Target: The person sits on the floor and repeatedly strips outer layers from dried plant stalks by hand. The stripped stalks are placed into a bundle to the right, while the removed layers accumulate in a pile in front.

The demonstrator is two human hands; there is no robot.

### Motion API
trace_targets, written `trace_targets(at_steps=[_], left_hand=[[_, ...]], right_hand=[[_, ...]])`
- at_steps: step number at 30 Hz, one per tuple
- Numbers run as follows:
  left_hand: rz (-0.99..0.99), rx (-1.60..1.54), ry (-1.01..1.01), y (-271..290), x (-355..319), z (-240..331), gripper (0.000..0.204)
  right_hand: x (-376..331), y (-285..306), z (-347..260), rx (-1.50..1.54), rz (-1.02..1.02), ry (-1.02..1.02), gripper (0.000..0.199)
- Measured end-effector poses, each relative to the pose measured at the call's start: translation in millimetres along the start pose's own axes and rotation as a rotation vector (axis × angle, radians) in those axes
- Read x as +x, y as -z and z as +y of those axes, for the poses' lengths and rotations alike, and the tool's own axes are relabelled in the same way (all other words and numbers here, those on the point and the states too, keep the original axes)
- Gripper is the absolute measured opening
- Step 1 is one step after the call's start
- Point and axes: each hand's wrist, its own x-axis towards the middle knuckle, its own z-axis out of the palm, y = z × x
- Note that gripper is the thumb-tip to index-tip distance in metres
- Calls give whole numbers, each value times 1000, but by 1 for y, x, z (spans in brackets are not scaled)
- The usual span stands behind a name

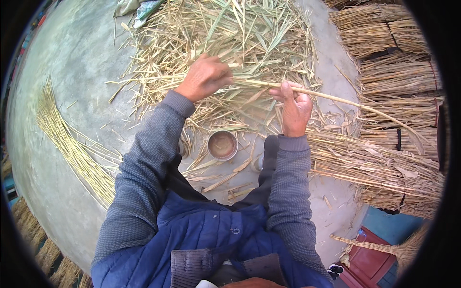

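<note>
A long, dry reed stalk (343, 101) stretches between my two hands and runs on to the right, where a dry leaf hangs at its end. My left hand (207, 77) is closed at the stalk's left part, its fingertips mostly hidden behind the knuckles. With thumb and fingers, my right hand (294, 106) pinches the stalk farther right. Beneath both hands spreads a big heap of stripped leaves and husks (230, 38). Nearer to me, a small round metal bowl (223, 145) with something brownish in it stands on the floor between my feet.
Loose unstripped stalks (374, 165) lie at my right, beside tied reed bundles (398, 77). A fan of thin, clean stalks (72, 139) rests on the concrete floor (72, 67) at left. A broom (403, 249) lies near a red panel (372, 259) at lower right.
</note>
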Motion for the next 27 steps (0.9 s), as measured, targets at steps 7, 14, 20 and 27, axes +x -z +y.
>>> trace_targets(at_steps=[7, 14, 20, 27], left_hand=[[-179, 158, 283, 28, -34, -50, 25], [96, -183, -26, -34, 13, 21, 33], [262, -389, 28, -28, 23, 39, 19], [800, -887, 480, 46, 9, -36, 12]], right_hand=[[10, 38, -20, 4, 115, 13, 30], [-1, -7, 3, 11, -28, -79, 32], [-1, -7, 6, 9, -6, -29, 33], [1, 18, 10, -55, 136, -62, 30]])
